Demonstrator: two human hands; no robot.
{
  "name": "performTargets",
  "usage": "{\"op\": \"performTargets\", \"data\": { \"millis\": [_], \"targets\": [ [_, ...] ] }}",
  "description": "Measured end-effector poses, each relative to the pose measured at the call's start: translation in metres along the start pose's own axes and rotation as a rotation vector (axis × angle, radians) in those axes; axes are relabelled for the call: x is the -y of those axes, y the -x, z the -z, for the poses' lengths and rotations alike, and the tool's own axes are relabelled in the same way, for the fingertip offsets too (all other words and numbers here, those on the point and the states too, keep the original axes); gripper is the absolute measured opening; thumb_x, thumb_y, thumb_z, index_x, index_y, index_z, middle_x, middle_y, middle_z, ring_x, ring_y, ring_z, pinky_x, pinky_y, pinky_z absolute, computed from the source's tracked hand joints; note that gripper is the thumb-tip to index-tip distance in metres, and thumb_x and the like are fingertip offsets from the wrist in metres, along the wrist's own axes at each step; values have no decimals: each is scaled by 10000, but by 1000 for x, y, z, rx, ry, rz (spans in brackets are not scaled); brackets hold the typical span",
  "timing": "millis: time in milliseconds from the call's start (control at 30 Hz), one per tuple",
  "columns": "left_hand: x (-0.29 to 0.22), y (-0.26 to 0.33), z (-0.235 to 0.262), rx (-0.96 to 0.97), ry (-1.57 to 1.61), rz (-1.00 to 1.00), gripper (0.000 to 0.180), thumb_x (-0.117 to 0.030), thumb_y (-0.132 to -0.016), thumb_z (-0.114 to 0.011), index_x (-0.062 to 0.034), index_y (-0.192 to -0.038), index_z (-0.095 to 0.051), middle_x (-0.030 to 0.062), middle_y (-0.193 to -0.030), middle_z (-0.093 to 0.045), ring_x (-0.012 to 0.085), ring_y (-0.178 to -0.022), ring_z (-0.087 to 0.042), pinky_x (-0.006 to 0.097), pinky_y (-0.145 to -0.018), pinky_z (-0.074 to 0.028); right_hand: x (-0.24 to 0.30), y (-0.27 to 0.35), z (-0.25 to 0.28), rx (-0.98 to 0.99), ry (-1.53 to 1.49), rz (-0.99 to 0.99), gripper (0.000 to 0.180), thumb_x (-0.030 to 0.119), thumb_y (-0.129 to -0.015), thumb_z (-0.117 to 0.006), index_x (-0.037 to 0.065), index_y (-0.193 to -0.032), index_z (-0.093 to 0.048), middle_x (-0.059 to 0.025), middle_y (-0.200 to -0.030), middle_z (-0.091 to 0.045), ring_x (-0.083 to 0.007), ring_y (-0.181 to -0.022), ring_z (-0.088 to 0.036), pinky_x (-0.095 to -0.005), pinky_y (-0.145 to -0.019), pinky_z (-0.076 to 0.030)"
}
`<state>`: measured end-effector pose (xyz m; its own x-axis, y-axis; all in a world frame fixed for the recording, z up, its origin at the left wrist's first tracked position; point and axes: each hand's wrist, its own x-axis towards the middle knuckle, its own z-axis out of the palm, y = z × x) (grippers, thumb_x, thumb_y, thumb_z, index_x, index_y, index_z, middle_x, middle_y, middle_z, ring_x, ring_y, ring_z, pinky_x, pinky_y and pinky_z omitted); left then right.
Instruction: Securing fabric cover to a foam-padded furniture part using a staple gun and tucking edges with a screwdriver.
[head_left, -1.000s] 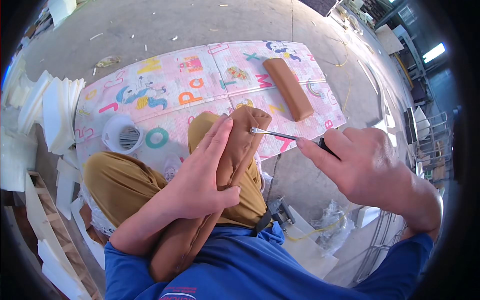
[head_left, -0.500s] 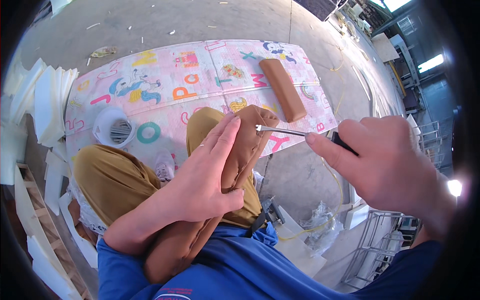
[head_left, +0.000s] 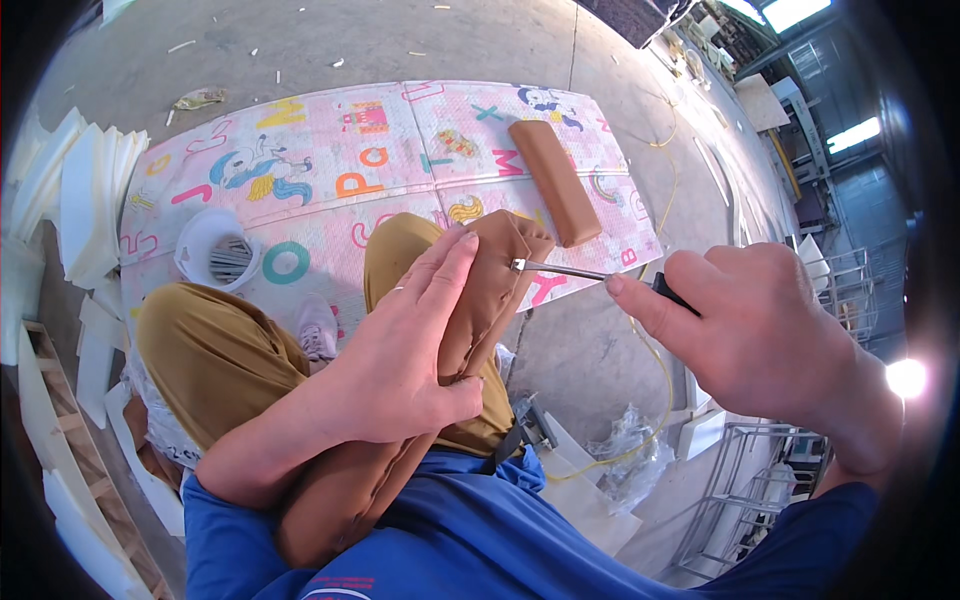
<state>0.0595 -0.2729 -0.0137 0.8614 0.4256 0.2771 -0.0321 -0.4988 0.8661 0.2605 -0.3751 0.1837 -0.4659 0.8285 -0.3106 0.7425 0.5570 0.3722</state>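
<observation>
A long brown upholstered pad (head_left: pixel 330 510) lies slantwise over my lap, its folded and stapled underside facing up. My left hand (head_left: pixel 405 350) grips it, fingers stretched along the left side and thumb over the right side. In my right hand (head_left: pixel 750 330) is a staple lifter (head_left: pixel 575 271) with a black handle and a thin metal shaft. My thumb lies along the shaft. The forked tip touches the pad's cover near its far end, just right of my left fingertips. Whether a staple sits under the tip is too small to tell.
A second brown pad (head_left: pixel 558 185) rests on a pink patterned foam mat (head_left: pixel 330 205) beyond my knees. On its left stands a white tub (head_left: pixel 193 255) holding grey sticks. Foam offcuts (head_left: pixel 85 195) pile up at the left. A yellow cord (head_left: pixel 668 385) and clear plastic (head_left: pixel 632 465) lie right.
The view has shifted slightly. My right hand and the lifter have moved a little, with the handle swung lower against the pad. My left hand keeps its hold.
</observation>
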Motion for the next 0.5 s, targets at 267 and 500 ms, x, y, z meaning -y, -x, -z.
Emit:
{"op": "performTargets", "data": {
  "millis": [267, 500],
  "targets": [
    [2, -3, -10, -32, -30, -17, 953, -181, -695, -673, 148, -1459, -207, 363, -1498, -263, 488, -1413, -274, 460, -1174, -262, 0, -17, 24, 278, 165, 103, 384, 132, -710, -647, 21, -1072, -712, -8, -687, -503, -136, -538, -533, -296, -436, -397],
    [-4, -10, -21, -28, -94, -10, 927, -162, -682, -679, 165, -1435, -249, 379, -1461, -316, 509, -1398, -284, 492, -1169, -265, 3, -12, 19, 262, 198, 132, 403, 132, -694, -637, -5, -1067, -706, -17, -684, -513, -138, -542, -539, -297, -435, -396]
  ]
}}
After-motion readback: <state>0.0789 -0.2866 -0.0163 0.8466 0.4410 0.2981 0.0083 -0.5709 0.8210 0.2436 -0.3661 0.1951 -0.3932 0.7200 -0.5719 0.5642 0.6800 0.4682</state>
